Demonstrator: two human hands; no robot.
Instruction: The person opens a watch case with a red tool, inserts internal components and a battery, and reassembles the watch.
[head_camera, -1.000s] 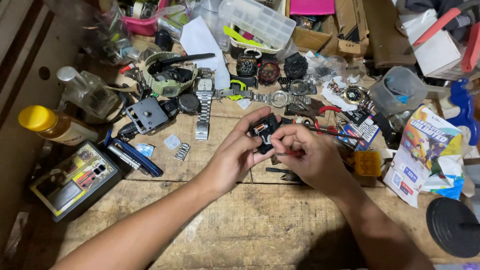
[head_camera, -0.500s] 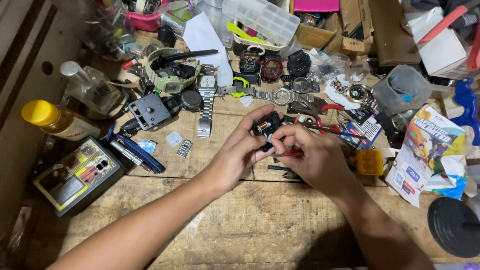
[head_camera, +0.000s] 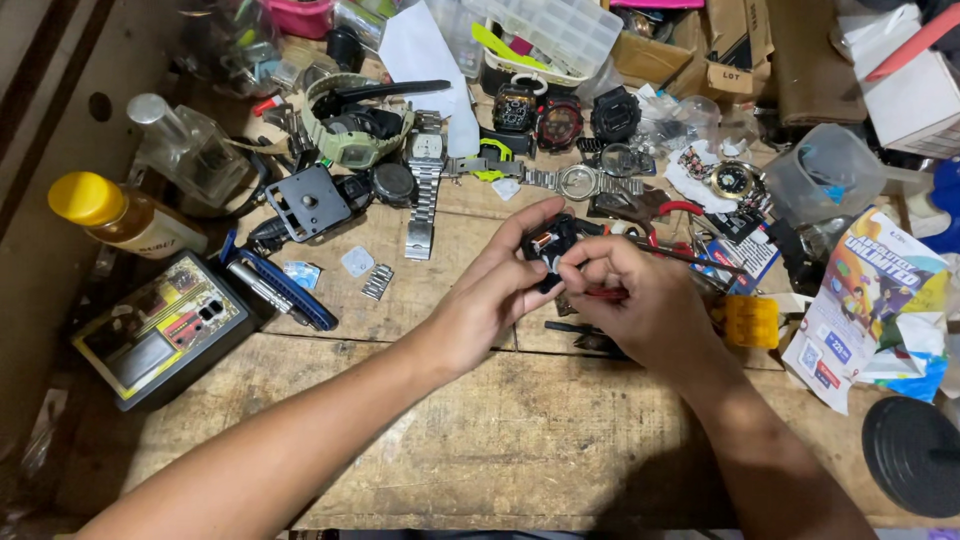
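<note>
Two bare hands meet over the middle of a cluttered wooden workbench (head_camera: 520, 440), both closed around one small black watch case (head_camera: 548, 248) held just above the boards. The left hand (head_camera: 495, 290) comes in from the lower left, its fingers curled up and over the far side of the case and its thumb pressed in from the near side, so the piece sits pinched in its fingertips. The right hand (head_camera: 640, 305) is bunched tight beside it, thumb and forefinger nipped onto the case's near edge; something red shows just beneath those fingers, but what it is I cannot tell.

Beyond the hands lies a spread of watches: a silver watch (head_camera: 425, 160) with a steel link band stretched flat towards the person, an olive-green digital watch (head_camera: 350, 145) to its left, and three dark digital watches (head_camera: 560, 115) in a row further back, in front of a clear plastic parts box (head_camera: 560, 30). A black square plate (head_camera: 305, 200) sits near the silver band. Off to the left stand a yellow-capped bottle (head_camera: 115, 215) on its side, a glass bottle (head_camera: 190, 150) and a black tester box (head_camera: 160, 325). On the right, a printed colourful leaflet (head_camera: 865, 290) lies near a clear plastic cup (head_camera: 825, 170), with a black round disc (head_camera: 915, 455) at the bench's near corner
</note>
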